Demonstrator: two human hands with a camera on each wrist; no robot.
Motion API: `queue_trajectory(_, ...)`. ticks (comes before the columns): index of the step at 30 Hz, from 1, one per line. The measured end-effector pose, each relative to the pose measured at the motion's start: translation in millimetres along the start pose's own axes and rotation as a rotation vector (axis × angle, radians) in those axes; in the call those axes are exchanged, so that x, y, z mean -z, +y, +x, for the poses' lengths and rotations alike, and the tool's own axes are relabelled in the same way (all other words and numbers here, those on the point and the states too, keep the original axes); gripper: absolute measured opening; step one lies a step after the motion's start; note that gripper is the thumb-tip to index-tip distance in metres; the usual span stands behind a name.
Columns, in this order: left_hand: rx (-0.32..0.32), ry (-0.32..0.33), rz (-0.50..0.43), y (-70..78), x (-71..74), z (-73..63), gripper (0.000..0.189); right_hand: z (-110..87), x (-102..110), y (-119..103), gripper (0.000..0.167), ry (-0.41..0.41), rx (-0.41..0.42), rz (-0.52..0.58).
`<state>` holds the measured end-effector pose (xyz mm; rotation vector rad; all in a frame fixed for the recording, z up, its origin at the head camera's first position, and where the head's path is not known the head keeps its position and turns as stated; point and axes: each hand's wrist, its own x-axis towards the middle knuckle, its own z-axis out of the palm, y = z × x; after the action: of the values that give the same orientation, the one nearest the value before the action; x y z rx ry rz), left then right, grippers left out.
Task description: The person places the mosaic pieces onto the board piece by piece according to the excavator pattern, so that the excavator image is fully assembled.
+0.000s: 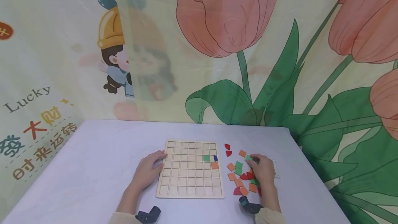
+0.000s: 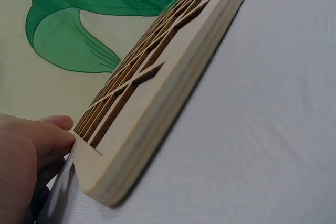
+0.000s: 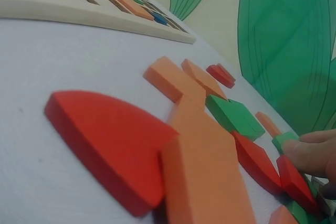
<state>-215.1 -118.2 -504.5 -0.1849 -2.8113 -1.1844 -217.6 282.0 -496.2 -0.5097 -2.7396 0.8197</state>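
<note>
Pinching a green square tile [image 1: 248,157] between thumb and fingertips of the right hand [image 1: 263,168], closed narrowly about it at the far end of a loose scatter; cannot tell whether lifted clear of the surface. Has an orange square [image 1: 242,153] just past those fingertips, a little to their left, and two curved red pieces [image 1: 227,146] farther off that way. Shows more pieces left of the right hand and nearer than its fingertips: a pair of green squares [image 1: 238,165], several other orange squares [image 1: 231,176] around them, and pointed red pieces [image 1: 244,176] close by the palm.

Rests the left hand [image 1: 147,170] on the near-at-hand edge of a pale wooden grid board [image 1: 186,172], fingers relaxed, thumb spread apart from them. Lies flat, this way, between both hands. Holds in the compartments toward the right hand an inset green block [image 1: 206,158], a blue piece [image 1: 215,158] one compartment closer to that hand, and an orange block [image 1: 215,165] just nearer the wrists than the blue.

Leaves a white object [image 1: 276,168] partly hidden on the right hand's outer side. Stretches a white table [image 1: 93,168] past both hands, before a tulip-printed backdrop [image 1: 227,13].
</note>
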Motion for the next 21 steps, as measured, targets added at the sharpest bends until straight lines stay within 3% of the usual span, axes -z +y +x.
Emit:
queue_trajectory(14,-0.006,0.008,0.0,-0.8,0.3,1.2,0.036,1.5,10.8,-2.8,0.025,-0.012,-0.008,0.129)
queue_trajectory(21,-0.002,0.015,0.007,-1.3,-0.4,0.1,0.036,-0.2,12.2,-16.3,0.026,-0.055,-0.027,0.148)
